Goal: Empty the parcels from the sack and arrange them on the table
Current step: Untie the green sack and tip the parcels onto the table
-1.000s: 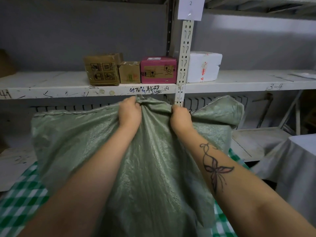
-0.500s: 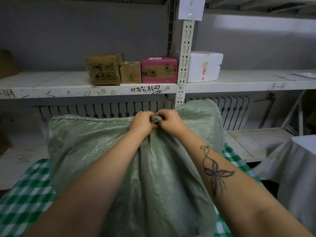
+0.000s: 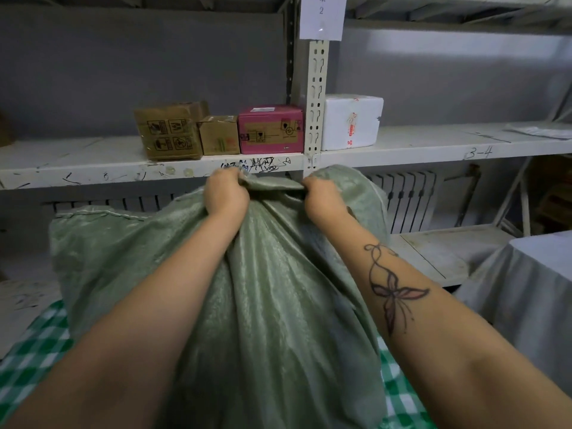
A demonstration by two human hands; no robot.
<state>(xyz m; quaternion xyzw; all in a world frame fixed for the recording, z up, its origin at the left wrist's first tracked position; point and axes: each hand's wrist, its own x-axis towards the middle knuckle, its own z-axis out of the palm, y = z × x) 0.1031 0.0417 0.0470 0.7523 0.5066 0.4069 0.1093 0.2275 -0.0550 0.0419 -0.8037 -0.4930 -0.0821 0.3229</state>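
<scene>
- Head view — the green woven sack fills the middle, standing up off the table, whose green-and-white checked cloth shows at the sack's lower left and lower right.
- The left hand is at the sack's top edge, left of centre, fingers curled tight round a bunched fold of the fabric.
- The right hand is at the same top edge, just right of the left hand and apart from it, and it too is clenched on a gathered fold; a short band of fabric runs taut between the two fists.
- Both forearms lie across the near face of the sack; the right one bears a butterfly tattoo.
- The sack's stitched hem runs along its upper left edge. What the sack holds is hidden.
- Behind and above the sack is a white shelf with scribbles on its front lip.
- On that shelf, above the sack's top edge, four boxes stand in a row: a large brown box, a small brown box touching it, a pink box, and a white box.
- A slotted upright post rises straight above the sack between the pink and white boxes, with a paper label at its top.
- Behind the sack, to its right, is a white radiator.
- Well to the right of the sack stands a second table under a grey cloth.
</scene>
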